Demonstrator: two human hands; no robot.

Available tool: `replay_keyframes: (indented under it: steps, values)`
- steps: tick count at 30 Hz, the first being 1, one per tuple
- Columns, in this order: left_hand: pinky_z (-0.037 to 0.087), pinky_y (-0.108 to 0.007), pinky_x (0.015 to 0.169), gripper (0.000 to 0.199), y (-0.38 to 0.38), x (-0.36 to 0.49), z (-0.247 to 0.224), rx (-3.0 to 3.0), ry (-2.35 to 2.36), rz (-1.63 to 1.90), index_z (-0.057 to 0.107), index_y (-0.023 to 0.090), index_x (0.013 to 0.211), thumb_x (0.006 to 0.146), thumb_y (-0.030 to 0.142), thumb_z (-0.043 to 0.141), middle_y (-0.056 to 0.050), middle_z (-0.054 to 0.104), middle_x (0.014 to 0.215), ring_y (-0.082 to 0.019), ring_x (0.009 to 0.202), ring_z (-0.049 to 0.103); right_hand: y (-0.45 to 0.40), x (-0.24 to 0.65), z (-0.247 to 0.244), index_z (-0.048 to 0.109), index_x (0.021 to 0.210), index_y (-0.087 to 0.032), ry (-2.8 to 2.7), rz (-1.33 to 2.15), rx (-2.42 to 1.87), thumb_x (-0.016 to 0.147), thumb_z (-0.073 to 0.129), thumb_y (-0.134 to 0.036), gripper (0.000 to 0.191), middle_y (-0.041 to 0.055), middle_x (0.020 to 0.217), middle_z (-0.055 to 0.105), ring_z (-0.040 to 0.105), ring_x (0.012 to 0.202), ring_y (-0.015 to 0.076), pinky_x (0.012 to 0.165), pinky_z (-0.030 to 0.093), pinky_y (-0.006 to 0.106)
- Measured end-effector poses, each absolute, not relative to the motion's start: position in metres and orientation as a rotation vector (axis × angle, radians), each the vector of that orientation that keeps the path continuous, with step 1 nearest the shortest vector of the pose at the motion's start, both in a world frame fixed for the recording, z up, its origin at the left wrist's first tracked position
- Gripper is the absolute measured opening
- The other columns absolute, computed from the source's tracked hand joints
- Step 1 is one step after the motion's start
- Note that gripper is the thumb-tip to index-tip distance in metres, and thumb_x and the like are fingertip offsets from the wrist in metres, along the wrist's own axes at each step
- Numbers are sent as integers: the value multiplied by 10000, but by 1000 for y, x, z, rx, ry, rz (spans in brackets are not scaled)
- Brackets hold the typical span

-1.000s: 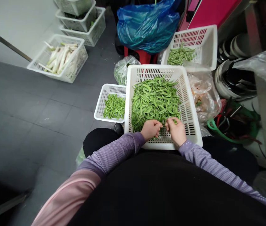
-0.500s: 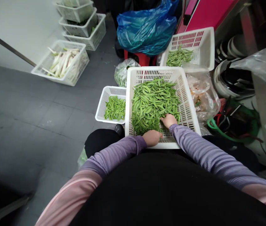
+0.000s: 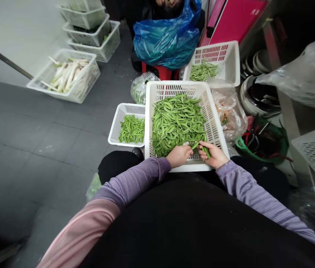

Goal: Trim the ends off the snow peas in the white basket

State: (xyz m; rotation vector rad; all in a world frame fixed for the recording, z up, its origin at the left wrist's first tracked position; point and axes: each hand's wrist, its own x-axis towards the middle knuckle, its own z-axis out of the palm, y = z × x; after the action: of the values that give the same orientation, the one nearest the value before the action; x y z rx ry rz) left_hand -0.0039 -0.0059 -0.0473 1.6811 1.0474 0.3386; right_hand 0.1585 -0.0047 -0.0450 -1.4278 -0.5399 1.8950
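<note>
Two hands work together at the near end of the pile: your left hand (image 3: 178, 156) and your right hand (image 3: 212, 155) sit just apart above the front of a large white plastic basket (image 3: 157, 89). That basket rests across your lap, probably so that both hands can reach the heaped snow pea pods (image 3: 177, 123) without stretching. Your right fingers (image 3: 203, 145) are closed on a single pea pod (image 3: 206, 152), pinching it near one end and holding it clear of the heap. Your left fingers (image 3: 188, 152) are curled inward beside another pod, but you cannot tell from this view whether they grip it.

A smaller white basket (image 3: 114, 128) sits on the tile floor (image 3: 34, 178) just beside your left knee (image 3: 118, 167), holding a thinner layer of pods (image 3: 131, 129), within easy reach of your left hand. Beyond the large basket, a third white basket (image 3: 224, 52) holds more pods (image 3: 203, 72). Off to the left, white radishes (image 3: 65, 74) lie in their own basket (image 3: 38, 83), apparently kept apart from the pods, near a stack of baskets (image 3: 90, 37).
</note>
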Motion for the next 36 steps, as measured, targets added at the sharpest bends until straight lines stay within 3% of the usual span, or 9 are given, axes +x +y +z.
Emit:
replay_keyframes:
  steps: [5, 9, 12, 18, 21, 25, 28, 31, 36]
  values:
    - [425, -244, 756, 163, -13, -10, -46, 2159, 918, 257, 534, 129, 780, 806, 101, 376, -57, 592, 791, -144, 784, 552, -7, 153, -37, 513, 667, -166, -614, 1850, -1487, 644, 567, -246, 99, -47, 509, 457, 309, 358, 45, 299, 176, 166]
    - [424, -238, 754, 168, -18, -12, -39, 2225, 783, 191, 547, 132, 819, 808, 112, 381, -63, 612, 841, -150, 804, 562, -10, 149, -32, 562, 675, -142, -799, 1864, -1506, 606, 632, -293, 180, -60, 415, 442, 322, 321, 46, 289, 186, 166]
    - [421, -208, 752, 184, -15, -15, -34, 2173, 704, 229, 565, 145, 806, 807, 117, 384, -36, 625, 818, -119, 759, 563, -12, 147, -28, 601, 705, -115, -923, 1920, -1499, 582, 672, -310, 241, -36, 451, 513, 333, 308, 32, 282, 181, 164]
    - [443, -276, 746, 267, 10, -26, -38, 2005, 1356, 242, 593, 125, 803, 829, 177, 333, -75, 625, 766, -165, 741, 579, -12, 155, -22, 640, 740, -110, -936, 2005, -1514, 575, 694, -283, 245, 9, 559, 603, 356, 299, 24, 273, 222, 167]
    - [444, -289, 794, 256, 8, -25, -39, 2051, 1385, 239, 578, 116, 925, 801, 139, 356, -95, 606, 890, -176, 828, 577, -12, 163, -24, 643, 717, -108, -888, 1992, -1520, 582, 684, -275, 219, 12, 540, 596, 361, 298, 28, 268, 215, 169]
    - [447, -265, 828, 420, -9, -15, -37, 2283, 1104, 260, 406, 157, 1206, 788, 128, 384, -104, 456, 1178, -164, 972, 532, -16, 165, -31, 617, 639, -115, -869, 1993, -1535, 561, 695, -296, 212, 3, 496, 579, 346, 284, 31, 262, 193, 168]
    - [467, -282, 778, 314, -15, -10, -37, 2409, 957, 89, 455, 142, 1129, 867, 225, 303, -102, 508, 1051, -173, 903, 554, -18, 162, -35, 584, 587, -119, -940, 2047, -1549, 540, 714, -341, 262, -12, 458, 550, 338, 281, 32, 265, 191, 169]
    - [466, -291, 749, 280, -11, -10, -40, 2470, 928, -55, 515, 110, 1000, 869, 193, 282, -112, 536, 960, -179, 832, 566, -16, 160, -34, 550, 589, -134, -1045, 2046, -1573, 528, 717, -388, 311, -21, 493, 560, 331, 294, 27, 279, 204, 171]
    - [461, -256, 718, 168, -4, -11, -45, 2272, 872, 153, 539, 127, 829, 827, 176, 379, -73, 562, 815, -155, 780, 560, -11, 156, -21, 561, 661, -162, -1604, 1893, -1651, 562, 691, -361, 257, -51, 481, 539, 371, 352, 53, 360, 278, 187]
